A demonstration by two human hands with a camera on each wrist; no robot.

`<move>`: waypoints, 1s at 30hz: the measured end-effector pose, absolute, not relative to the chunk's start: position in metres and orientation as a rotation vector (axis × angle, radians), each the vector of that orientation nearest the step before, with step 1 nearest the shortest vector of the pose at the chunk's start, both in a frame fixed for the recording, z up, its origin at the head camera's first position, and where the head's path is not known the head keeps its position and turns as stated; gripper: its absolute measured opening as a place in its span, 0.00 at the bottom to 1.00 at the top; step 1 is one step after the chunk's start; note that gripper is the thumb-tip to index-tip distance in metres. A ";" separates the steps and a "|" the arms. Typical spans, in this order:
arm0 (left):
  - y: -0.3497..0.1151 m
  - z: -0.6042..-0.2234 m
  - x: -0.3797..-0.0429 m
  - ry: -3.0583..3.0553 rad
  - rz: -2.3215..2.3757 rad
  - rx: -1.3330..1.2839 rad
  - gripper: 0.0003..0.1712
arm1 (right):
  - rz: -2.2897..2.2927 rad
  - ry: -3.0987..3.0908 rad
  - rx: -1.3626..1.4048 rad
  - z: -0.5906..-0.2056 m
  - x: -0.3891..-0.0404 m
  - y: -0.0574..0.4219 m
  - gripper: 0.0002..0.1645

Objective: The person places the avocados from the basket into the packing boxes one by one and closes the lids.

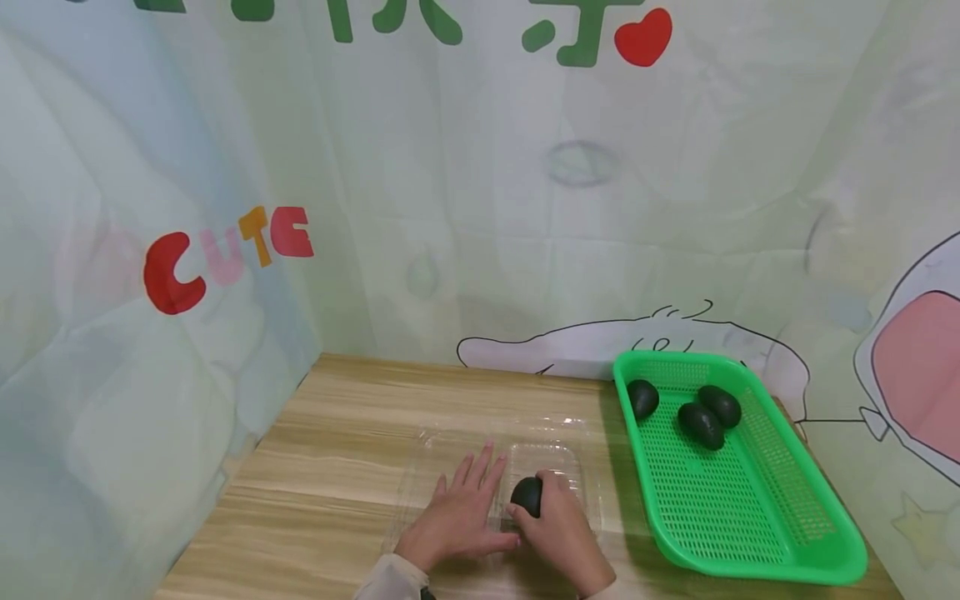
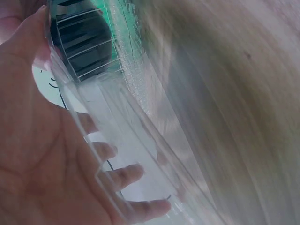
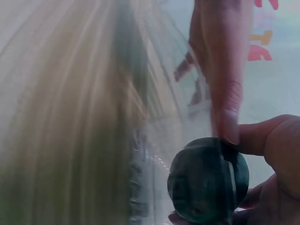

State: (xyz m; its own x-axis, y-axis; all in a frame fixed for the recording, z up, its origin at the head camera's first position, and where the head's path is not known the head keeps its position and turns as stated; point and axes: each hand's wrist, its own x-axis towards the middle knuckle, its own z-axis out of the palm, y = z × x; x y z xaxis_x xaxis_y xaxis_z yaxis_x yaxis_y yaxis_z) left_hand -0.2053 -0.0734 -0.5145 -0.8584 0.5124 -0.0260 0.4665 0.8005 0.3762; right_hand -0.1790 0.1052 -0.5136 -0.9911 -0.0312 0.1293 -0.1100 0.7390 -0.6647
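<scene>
A clear plastic container (image 1: 551,454) lies on the wooden table. My right hand (image 1: 564,533) holds a dark avocado (image 1: 527,496) between thumb and fingers, down in the container's right part. Through the clear ribbed wall the avocado (image 2: 82,44) also shows in the left wrist view. Fingers spread, my left hand (image 1: 463,515) rests over the container's left part, its thumb pointing toward the right hand. In the right wrist view the avocado (image 3: 206,183) sits behind the clear plastic, with the left thumb close above it.
A green plastic basket (image 1: 750,562) stands to the right of the container. Inside it lie three more avocados, one avocado (image 1: 642,400) by the left wall and a pair, including a nearer avocado (image 1: 701,426), toward the back. A printed cloth (image 1: 480,192) hangs behind the table (image 1: 315,483).
</scene>
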 end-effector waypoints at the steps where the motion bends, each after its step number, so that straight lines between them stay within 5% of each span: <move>1: -0.073 -0.514 -0.205 2.861 0.547 0.783 0.67 | 1.100 -2.829 0.121 -0.516 -0.179 0.104 0.37; 30: -0.074 -0.517 -0.212 2.855 0.540 0.778 0.70 | 1.092 -2.895 0.138 -0.513 -0.176 0.108 0.35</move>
State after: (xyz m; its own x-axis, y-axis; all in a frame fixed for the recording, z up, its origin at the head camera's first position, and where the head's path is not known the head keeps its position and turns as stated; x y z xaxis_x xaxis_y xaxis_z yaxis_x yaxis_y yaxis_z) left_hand -0.2119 -0.0737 -0.5173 -0.8581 0.5124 -0.0337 0.4647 0.8027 0.3738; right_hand -0.1762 0.1080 -0.5132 -0.9950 -0.0673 0.0733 -0.0990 0.7476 -0.6567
